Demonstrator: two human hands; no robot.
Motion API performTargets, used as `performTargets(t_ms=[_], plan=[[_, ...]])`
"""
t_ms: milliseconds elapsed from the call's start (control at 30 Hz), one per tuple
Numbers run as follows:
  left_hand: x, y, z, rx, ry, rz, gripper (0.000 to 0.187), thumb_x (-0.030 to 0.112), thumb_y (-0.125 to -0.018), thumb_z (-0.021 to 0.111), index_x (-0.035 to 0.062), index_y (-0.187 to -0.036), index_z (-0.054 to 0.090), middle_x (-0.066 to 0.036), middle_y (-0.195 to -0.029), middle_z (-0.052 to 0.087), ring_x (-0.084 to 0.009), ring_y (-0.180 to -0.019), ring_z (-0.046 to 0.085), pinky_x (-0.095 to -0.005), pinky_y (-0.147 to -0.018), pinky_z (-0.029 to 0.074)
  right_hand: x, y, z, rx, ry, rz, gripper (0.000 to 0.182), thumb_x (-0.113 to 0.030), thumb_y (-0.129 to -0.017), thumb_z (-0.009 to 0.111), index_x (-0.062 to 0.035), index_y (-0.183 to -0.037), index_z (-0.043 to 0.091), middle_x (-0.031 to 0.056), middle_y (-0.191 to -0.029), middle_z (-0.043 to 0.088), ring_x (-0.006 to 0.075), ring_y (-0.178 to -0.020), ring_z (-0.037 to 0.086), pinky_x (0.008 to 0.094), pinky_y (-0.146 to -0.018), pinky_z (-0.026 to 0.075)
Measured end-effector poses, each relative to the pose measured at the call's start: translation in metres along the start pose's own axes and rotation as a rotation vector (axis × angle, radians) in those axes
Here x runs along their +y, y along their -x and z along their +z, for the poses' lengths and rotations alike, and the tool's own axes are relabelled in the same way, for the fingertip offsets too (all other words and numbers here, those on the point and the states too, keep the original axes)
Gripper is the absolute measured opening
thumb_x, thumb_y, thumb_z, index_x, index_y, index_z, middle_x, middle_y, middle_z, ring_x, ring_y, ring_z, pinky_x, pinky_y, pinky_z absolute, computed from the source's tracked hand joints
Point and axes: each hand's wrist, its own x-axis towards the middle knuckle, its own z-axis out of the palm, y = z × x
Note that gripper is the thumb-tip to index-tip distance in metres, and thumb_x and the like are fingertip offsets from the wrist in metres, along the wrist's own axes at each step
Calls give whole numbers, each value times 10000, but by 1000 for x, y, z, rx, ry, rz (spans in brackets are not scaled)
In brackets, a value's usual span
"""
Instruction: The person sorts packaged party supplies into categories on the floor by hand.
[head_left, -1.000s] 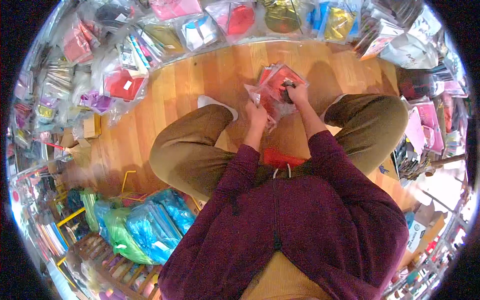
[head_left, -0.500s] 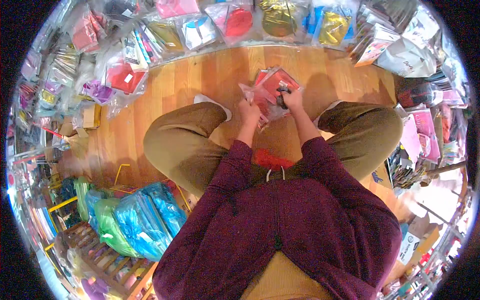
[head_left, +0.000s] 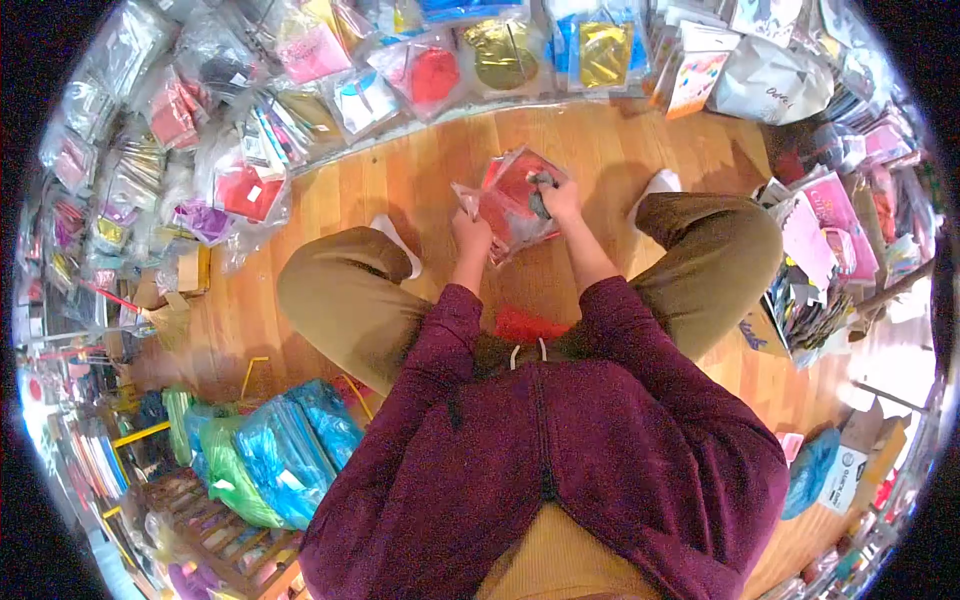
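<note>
A clear plastic packet with red contents is held up between my hands above the wooden floor. My left hand is closed on its left edge. At the packet's right side, my right hand is closed round a dark object, too small to make out, and touches the plastic. Something red lies between my legs, near my waist.
Plastic-wrapped packets, among them a gold one and a red one, line the floor's far edge. Blue bags stand at the lower left beside a wooden rack. A cardboard box stands at the lower right.
The view has shifted, so the far packets appear further left. My hands and the packet also appear slightly further left, with the packet turned a little. Both hands keep their hold.
</note>
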Motion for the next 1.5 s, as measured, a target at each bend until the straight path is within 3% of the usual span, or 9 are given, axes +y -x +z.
performTargets(t_ms=[300,367,500,600,767,867,1200,1300,1500], plan=[[-13,-10,-4,-49,-121,-82,195,66,-714,476,-58,-860,513,-259,-790,542,-389,-811,517,-411,-660,401,2,3,22,-110,108,-60,300,-259,-674,512,-100,-915,589,198,-811,571,339,-785,545,386,-711,423],[-11,-7,-7,-55,-95,-73,197,74,-717,479,-54,-863,514,-256,-794,544,-389,-809,518,-410,-657,402,9,3,32,-161,66,94,298,-225,-661,552,-86,-921,596,175,-796,586,287,-782,563,337,-735,417],[-25,-20,3,-95,110,-43,200,83,-721,484,-44,-873,515,-253,-802,544,-386,-808,519,-406,-652,403,18,0,37,-146,149,101,284,-195,-660,560,-84,-919,594,158,-788,593,275,-743,572,327,-686,430],[-15,-15,-2,-96,-54,-83,206,78,-718,486,-48,-879,509,-249,-805,543,-383,-802,522,-398,-654,405,33,-5,46,-182,18,133,257,-172,-661,567,-72,-895,600,139,-764,602,233,-692,578,310,-639,436],[-32,-23,11,-59,86,-4,211,76,-710,485,-52,-877,503,-243,-811,540,-381,-790,523,-404,-668,402,54,-7,59,-118,-14,89,249,-169,-661,576,-29,-865,603,114,-718,606,175,-643,567,297,-597,431],[-10,-13,5,-26,45,-4,214,82,-707,485,-52,-874,503,-239,-812,542,-378,-788,525,-407,-673,400,48,-8,58,-129,124,212,252,-161,-652,580,-18,-859,601,113,-704,602,176,-625,563,303,-583,428],[10,-9,-3,-35,184,37,193,102,-727,486,-34,-859,521,-209,-779,563,-359,-790,537,-399,-672,407,62,-11,62,-135,103,206,241,-159,-653,573,-16,-845,605,130,-693,597,178,-616,565,305,-581,429],[-2,-13,1,-68,-20,-45,195,99,-725,488,-40,-858,518,-218,-782,559,-367,-788,533,-404,-674,408,50,-7,56,-150,130,166,242,-160,-662,569,-17,-854,603,127,-699,598,179,-617,565,302,-578,430],[-26,-21,12,-50,60,9,197,78,-717,485,-48,-867,511,-234,-791,547,-374,-791,526,-406,-679,406,56,-10,65,-108,193,200,229,-161,-686,554,-33,-870,603,117,-700,596,180,-633,566,306,-599,432]])
